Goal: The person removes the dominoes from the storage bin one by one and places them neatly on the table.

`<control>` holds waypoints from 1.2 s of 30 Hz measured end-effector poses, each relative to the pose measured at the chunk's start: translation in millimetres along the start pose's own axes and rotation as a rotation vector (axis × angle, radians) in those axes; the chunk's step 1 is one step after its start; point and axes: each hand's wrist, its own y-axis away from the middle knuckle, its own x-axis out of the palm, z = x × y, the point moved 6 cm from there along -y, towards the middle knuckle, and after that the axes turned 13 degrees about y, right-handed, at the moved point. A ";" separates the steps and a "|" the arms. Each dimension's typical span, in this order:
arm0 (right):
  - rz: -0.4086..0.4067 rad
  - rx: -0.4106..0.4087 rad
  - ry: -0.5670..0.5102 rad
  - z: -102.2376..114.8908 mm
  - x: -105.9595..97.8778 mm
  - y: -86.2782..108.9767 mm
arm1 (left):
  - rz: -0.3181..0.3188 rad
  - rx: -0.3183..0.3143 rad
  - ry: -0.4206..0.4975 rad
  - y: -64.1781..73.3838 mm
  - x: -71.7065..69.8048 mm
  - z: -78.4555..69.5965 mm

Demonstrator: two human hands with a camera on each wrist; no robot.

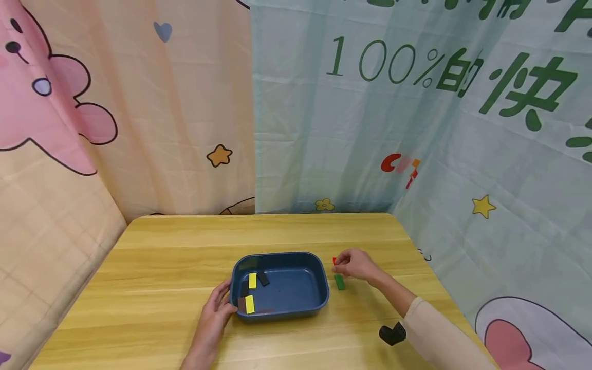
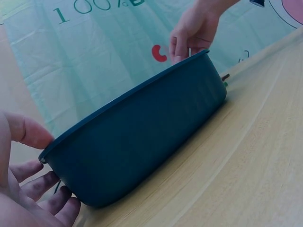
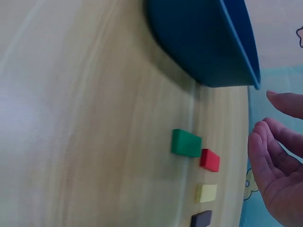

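A dark blue tub point(image 1: 287, 314) stands on the table. My left hand point(image 1: 214, 313) grips its left end, thumb at the rim and fingers against the outer wall. Inside, toward the left, lie yellow blocks point(image 1: 250, 304) and several dark ones, including a black block point(image 1: 263, 278). Right of the tub, my right hand point(image 1: 355, 263) hovers over a short row of blocks. Its thumb and fingers stand apart with nothing between them in the right wrist view. Below it lie a green block point(image 3: 186, 143), a red block point(image 3: 209, 160), a pale yellow block point(image 3: 206, 193) and a dark block point(image 3: 201, 219).
The wooden table point(image 1: 152, 288) reaches back to printed curtains point(image 1: 296, 128), which also hang along both sides. A black object point(image 1: 392, 334) sits by the right sleeve point(image 1: 439, 334). The tub's right wall rises close beside the row of blocks.
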 end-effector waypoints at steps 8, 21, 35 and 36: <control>0.049 -0.067 0.116 32.9 -9.9 -17.9 | -0.009 -0.009 0.004 0.7 -2.5 0.4; 0.255 -0.265 0.266 105.5 8.3 -36.2 | -0.008 -0.004 0.013 1.7 -1.6 0.1; 0.445 -0.518 0.474 168.7 64.7 -54.3 | -0.008 0.026 0.011 0.1 -0.4 -0.3; 0.455 -0.543 0.486 171.9 69.5 -55.3 | -0.011 0.028 0.011 0.3 -0.3 -0.6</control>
